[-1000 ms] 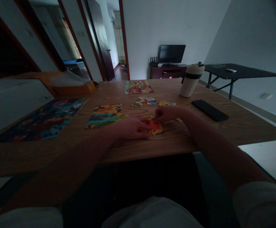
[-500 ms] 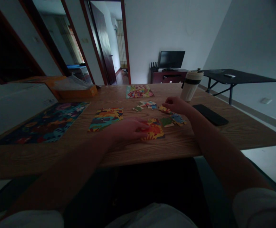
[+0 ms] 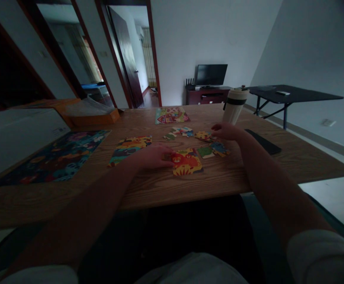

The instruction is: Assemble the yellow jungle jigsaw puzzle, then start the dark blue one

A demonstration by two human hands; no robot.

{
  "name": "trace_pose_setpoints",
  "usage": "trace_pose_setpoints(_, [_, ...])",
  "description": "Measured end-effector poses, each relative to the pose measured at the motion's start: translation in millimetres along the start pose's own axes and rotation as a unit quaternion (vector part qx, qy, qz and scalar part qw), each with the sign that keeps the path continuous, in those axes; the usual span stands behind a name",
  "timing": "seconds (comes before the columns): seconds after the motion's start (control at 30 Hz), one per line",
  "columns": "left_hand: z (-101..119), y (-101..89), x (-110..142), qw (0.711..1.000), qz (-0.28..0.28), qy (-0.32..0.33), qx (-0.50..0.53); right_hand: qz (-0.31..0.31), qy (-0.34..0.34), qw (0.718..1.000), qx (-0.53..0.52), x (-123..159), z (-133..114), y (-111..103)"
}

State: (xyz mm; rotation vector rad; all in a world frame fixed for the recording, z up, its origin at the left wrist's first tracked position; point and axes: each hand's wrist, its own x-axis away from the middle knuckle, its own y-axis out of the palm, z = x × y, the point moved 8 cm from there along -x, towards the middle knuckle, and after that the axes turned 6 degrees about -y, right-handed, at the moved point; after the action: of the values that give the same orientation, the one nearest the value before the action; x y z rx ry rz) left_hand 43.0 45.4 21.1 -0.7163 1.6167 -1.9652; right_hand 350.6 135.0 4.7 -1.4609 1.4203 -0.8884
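Note:
My left hand [image 3: 152, 156] lies on the wooden table [image 3: 148, 185], fingers curled down against the left edge of a red and yellow joined puzzle cluster [image 3: 187, 162]. My right hand [image 3: 228, 131] reaches further out, fingers pinched at a yellow loose puzzle piece [image 3: 203, 135]. Two more loose pieces, a green one [image 3: 205, 152] and a blue-yellow one [image 3: 219, 149], lie between the hands. A larger assembled puzzle section [image 3: 129, 146] sits left of my left hand. Several small pieces [image 3: 179, 131] lie behind the cluster.
A dark finished puzzle board [image 3: 56, 154] lies at the left, an orange box [image 3: 91, 114] behind it. A reference picture [image 3: 171, 115] sits at the far middle. A white tumbler [image 3: 233, 105] and a black phone [image 3: 263, 142] stand at the right.
My right hand has left the red cluster and reached out to the yellow piece near the tumbler. My left hand slid slightly left, uncovering more of the cluster.

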Motion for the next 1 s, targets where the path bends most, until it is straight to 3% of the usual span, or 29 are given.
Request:
trace_pose_setpoints(0.1, [-1.2,1.0,-0.6,1.000,-0.001,0.004,-0.002,-0.033,-0.016,0.999,0.008,1.0,-4.9,6.9])
trace_pose_setpoints(0.23, [-2.5,1.6,-0.8,1.000,0.006,0.005,0.005,-0.018,-0.041,0.999,0.022,1.1,-18.1,12.2])
trace_pose_setpoints(0.43, [2.7,5.3,-4.8,1.000,0.011,0.014,0.005,-0.044,-0.014,0.998,0.029,-2.3,-24.1,31.8])
trace_pose_setpoints(0.6, [2.6,5.8,-7.0,1.000,0.013,0.003,0.011,-0.026,-0.036,0.997,0.056,-1.5,-31.9,26.1])
trace_pose_setpoints(0.77, [-14.0,-7.9,-4.1,0.997,0.060,-0.048,0.018,0.011,-0.016,0.999,0.035,6.5,-37.9,9.8])
trace_pose_setpoints(0.87, [-23.1,-16.8,-2.5,0.993,0.093,-0.074,0.029,0.026,-0.058,0.998,-0.017,15.0,-59.2,5.9])
trace_pose_setpoints(1.0, [-23.0,-26.2,0.9,0.984,0.147,-0.081,0.062,-0.024,-0.162,0.982,-0.092,34.2,-115.5,21.2])
